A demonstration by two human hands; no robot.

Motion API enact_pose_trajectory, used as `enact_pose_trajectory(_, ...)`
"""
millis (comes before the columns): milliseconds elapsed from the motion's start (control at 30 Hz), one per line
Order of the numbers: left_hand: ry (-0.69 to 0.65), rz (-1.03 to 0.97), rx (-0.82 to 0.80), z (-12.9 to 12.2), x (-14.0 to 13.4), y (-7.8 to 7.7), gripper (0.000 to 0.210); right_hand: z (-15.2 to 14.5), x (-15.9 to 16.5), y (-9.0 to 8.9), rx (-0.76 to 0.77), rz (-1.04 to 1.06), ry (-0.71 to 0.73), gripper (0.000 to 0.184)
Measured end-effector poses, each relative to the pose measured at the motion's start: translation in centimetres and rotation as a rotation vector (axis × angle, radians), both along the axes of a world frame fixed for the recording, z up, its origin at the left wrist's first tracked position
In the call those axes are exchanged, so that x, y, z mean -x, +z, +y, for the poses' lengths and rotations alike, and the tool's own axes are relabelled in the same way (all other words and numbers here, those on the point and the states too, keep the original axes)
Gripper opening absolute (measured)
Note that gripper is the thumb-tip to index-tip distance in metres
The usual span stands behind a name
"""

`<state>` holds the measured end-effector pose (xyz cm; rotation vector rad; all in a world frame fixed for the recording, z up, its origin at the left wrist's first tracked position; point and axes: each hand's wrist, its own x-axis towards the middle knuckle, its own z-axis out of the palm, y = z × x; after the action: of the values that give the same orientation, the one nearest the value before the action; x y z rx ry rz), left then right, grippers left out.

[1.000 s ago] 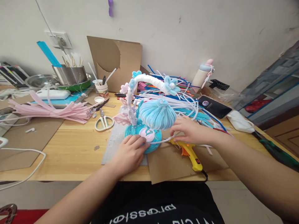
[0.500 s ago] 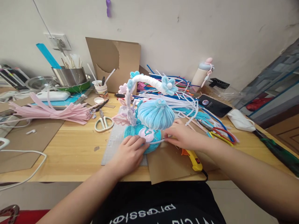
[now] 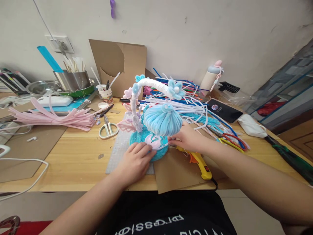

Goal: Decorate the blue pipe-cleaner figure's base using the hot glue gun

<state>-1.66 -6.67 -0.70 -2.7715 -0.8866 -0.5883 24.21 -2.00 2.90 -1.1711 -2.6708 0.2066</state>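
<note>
Left hand (image 3: pixel 137 159) and right hand (image 3: pixel 186 138) pinch a pale strip (image 3: pixel 162 147) across the front of the blue base (image 3: pixel 160 155), its long axis running left to right; left knuckles up, right reaching in sideways.

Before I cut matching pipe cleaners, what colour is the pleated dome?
The pleated dome is light blue, clearest in the head view.

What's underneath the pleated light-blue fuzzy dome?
Under the dome, a pale pink patch shows on a round, turquoise, coiled fuzzy base. The dome covers its own inside and part of the base's far side, so those can't be seen.
</note>
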Motion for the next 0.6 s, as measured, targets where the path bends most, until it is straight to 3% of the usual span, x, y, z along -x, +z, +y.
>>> enact_pose_trajectory(167, 0.016, -0.012, 0.041, 0.0, 0.1, 0.1, 0.036, 1.0, 0.2, -0.7, -0.047, -0.020, -0.042, 0.014)
enact_pose_trajectory(367, 0.036, -0.012, 0.098, 0.2, 0.0, 0.1, 0.035, 1.8, 0.6, -0.9, 0.013, -0.008, -0.054, 0.012)
enact_pose_trajectory(600, 0.029, 0.014, 0.114, 0.1, -0.2, 0.3, 0.034, 2.5, 1.4, -0.6, 0.010, -0.028, -0.082, 0.027)
